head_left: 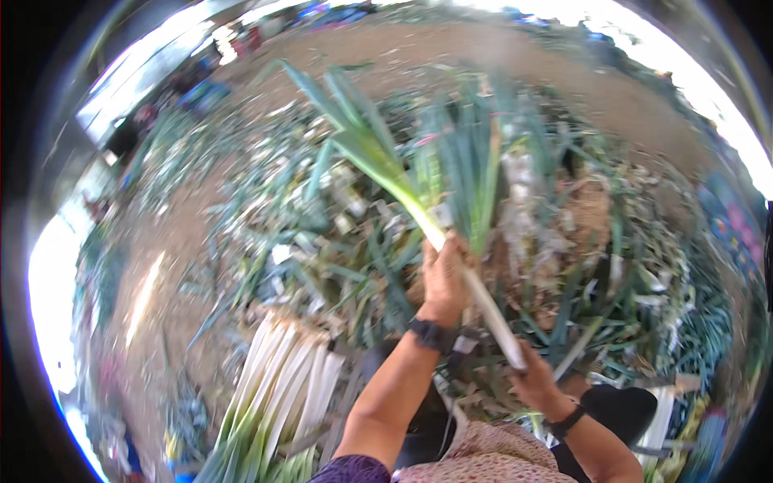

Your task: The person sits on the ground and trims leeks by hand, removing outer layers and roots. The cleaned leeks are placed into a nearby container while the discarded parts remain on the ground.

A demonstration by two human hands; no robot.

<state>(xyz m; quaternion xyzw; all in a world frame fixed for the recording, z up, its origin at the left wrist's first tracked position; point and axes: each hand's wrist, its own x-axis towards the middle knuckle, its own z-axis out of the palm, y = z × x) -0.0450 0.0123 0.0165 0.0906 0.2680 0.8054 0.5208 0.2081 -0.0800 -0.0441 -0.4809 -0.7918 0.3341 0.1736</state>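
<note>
A long leek (419,205) with a white stalk and fanned green leaves slants up to the left in front of me. My left hand (444,278) is closed around the middle of the stalk, where white turns to green. My right hand (533,377) grips the white root end lower down to the right. Both wrists wear dark bands. The leek is held in the air above a heap of green trimmings (564,241).
A neat stack of trimmed white leeks (282,378) lies at lower left. Loose leaves and leek scraps (322,233) cover the dirt ground (403,48) ahead. More leeks lie at the far right (708,338). A patterned garment covers my lap (483,459).
</note>
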